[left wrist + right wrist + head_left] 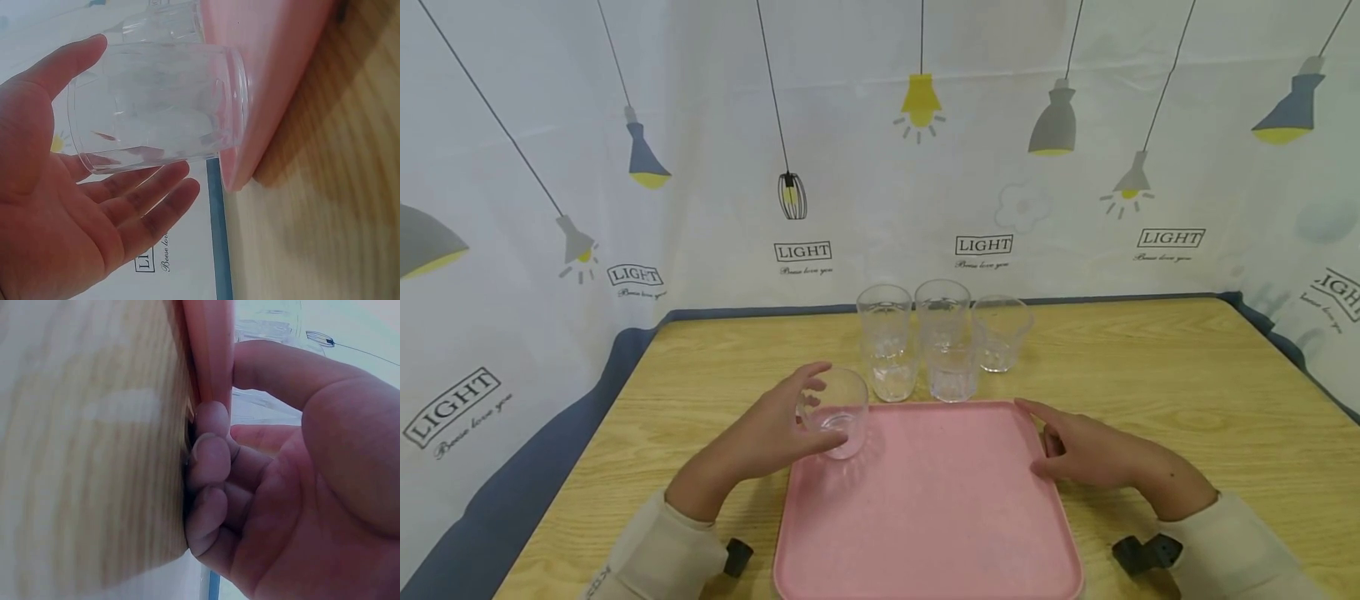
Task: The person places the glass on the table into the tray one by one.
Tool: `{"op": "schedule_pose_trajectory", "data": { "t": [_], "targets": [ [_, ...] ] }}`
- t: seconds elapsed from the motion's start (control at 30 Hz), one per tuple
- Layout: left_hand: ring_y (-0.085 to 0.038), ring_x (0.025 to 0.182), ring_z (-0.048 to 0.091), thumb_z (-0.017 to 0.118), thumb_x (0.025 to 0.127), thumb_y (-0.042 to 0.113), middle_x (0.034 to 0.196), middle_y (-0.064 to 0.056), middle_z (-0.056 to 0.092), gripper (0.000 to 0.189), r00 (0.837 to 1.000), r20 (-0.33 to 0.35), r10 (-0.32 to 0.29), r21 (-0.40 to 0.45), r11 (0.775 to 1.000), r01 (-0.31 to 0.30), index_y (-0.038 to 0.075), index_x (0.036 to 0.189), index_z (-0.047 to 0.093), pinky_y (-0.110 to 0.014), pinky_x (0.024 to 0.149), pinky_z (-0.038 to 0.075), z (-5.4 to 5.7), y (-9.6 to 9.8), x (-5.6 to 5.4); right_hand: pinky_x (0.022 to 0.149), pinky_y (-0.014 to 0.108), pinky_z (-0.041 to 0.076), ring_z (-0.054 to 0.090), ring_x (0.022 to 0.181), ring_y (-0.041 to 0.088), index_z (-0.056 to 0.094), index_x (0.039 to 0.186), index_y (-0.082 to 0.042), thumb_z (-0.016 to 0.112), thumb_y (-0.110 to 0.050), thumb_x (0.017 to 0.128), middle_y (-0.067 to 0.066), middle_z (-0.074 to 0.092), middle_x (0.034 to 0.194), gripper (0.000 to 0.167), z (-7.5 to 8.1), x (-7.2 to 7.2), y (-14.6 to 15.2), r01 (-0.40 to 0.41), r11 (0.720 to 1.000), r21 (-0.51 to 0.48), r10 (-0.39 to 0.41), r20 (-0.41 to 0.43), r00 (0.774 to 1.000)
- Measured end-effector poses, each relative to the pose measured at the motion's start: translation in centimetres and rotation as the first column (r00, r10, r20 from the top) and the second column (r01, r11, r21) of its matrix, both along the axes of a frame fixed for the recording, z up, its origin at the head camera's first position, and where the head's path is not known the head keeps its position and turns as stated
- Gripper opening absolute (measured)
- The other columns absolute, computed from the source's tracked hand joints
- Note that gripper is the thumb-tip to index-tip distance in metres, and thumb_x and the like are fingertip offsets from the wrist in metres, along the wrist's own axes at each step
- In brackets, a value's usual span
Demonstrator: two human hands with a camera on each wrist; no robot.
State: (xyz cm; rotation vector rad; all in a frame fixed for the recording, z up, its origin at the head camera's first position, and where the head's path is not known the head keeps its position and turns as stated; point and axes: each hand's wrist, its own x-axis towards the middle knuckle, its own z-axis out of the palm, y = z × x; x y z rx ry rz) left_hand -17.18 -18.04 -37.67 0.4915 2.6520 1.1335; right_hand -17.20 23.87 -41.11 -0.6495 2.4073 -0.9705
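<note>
A clear drinking glass stands upright on the far left corner of a pink tray. Around it my left hand is spread, thumb on the near side and fingers on the far side. In the left wrist view the fingers are loosely extended beside the glass, with a gap visible; whether the thumb touches is unclear. At the tray's right edge, my right hand holds the rim. The right wrist view shows its thumb against the tray's side and the other fingers curled low along the edge.
Beyond the tray, several clear glasses stand close together on the wooden table, overlapping in view. One glass is at their right end. A white lamp-print cloth hangs behind and along both sides.
</note>
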Motion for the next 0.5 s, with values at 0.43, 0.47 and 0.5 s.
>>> {"op": "schedule_pose_trajectory", "data": {
  "t": [0.43,0.47,0.5],
  "targets": [
    [-0.032,0.131,0.051,0.081,0.083,0.04,0.15,-0.011,0.045,0.092,1.0,0.013,0.01,-0.002,1.0,-0.01,0.029,0.156,0.025,-0.049,0.097,0.051,0.21,0.16,0.04,0.057,0.026,0.04,0.044,0.063,0.008,0.014,0.157,0.003,0.069,-0.021,0.094,0.0,0.05,0.075,0.087,0.2,0.08,-0.02,-0.002,1.0,0.001,0.002,0.005,1.0],
    [-0.032,0.131,0.051,0.081,0.083,0.04,0.15,-0.011,0.045,0.092,1.0,0.014,0.012,-0.003,1.0,-0.012,0.029,0.156,0.025,-0.05,0.097,0.05,0.21,0.16,0.05,0.057,0.025,0.04,0.044,0.063,0.008,0.014,0.157,0.003,0.069,-0.021,0.094,0.0,0.05,0.075,0.087,0.22,0.09,-0.02,-0.001,1.0,0.002,0.001,0.004,1.0],
    [-0.032,0.131,0.051,0.08,0.084,0.04,0.15,-0.012,0.045,0.092,1.0,0.013,0.009,-0.002,1.0,-0.009,0.028,0.156,0.025,-0.05,0.098,0.05,0.19,0.15,0.04,0.057,0.025,0.04,0.044,0.063,0.008,0.014,0.157,0.003,0.069,-0.021,0.094,0.0,0.05,0.075,0.087,0.24,0.1,-0.03,-0.001,1.0,0.003,0.001,0.003,1.0]
  ]
}}
